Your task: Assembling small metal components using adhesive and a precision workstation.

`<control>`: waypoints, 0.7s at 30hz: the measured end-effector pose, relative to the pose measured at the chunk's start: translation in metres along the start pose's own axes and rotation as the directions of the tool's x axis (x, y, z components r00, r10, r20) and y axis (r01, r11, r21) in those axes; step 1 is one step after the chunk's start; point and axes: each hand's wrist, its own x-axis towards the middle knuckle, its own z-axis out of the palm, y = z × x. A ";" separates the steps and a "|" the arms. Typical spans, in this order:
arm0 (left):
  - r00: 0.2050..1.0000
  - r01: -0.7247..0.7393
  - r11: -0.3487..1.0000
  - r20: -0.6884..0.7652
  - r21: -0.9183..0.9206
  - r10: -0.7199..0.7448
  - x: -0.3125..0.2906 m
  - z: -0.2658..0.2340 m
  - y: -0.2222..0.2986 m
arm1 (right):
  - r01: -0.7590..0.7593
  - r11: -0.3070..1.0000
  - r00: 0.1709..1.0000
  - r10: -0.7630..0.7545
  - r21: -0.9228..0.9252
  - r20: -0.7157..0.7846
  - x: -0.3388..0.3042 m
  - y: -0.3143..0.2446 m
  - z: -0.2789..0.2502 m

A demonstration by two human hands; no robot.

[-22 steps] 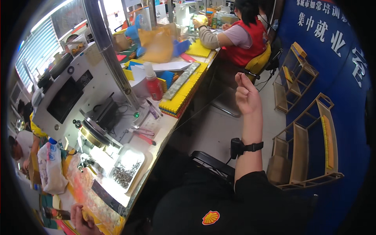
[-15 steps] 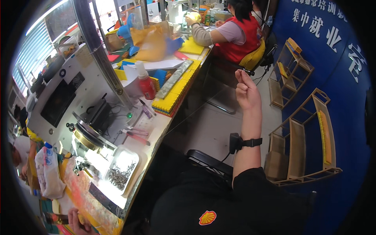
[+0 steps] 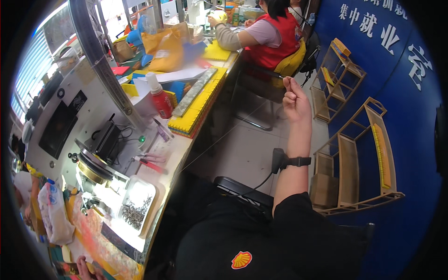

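Note:
My right hand [image 3: 297, 100] is raised over the floor beside the bench, thumb and fingers pinched together. Whatever they hold, if anything, is too small to make out. A black strap with a small box [image 3: 289, 161] sits on that forearm. At the lower left rim my left hand [image 3: 87, 269] shows only in part, fingers bent, beside a dark brown flat piece [image 3: 65, 268]; what it grips is hidden. Nearby on the bench, a white tray [image 3: 152, 190] holds many small dark bits under a bright lamp. Next to it stands a white sewing machine-like device [image 3: 65, 105] with a round wheel [image 3: 93, 163].
Pink-handled tools [image 3: 150, 164], pens [image 3: 163, 129], a red spray bottle [image 3: 161, 100] and stacked yellow sheets [image 3: 200, 112] lie on the bench [image 3: 186, 140]. A person in a red vest [image 3: 275, 42] sits beyond. Wooden shelves [image 3: 350, 168] line the blue wall [image 3: 373, 60] at right.
The view has shifted, so the bench and shelves sit further left. My right hand stays raised and pinched; my left hand shows lower, nearer the rim.

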 end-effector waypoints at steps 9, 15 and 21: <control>0.999 -0.012 0.996 -0.046 -0.092 0.008 0.040 -0.078 -0.027 | 0.052 0.996 0.992 -0.060 -0.076 -0.107 -0.004 -0.006 0.002; 0.982 -0.024 0.999 -0.187 -0.027 0.018 0.014 -0.040 -0.007 | 0.053 0.995 0.995 -0.060 -0.085 -0.081 0.010 -0.020 -0.021; 1.000 -0.007 0.998 0.010 -0.069 0.008 0.020 -0.036 -0.019 | 0.062 0.992 0.993 -0.073 -0.114 -0.094 0.032 -0.049 -0.055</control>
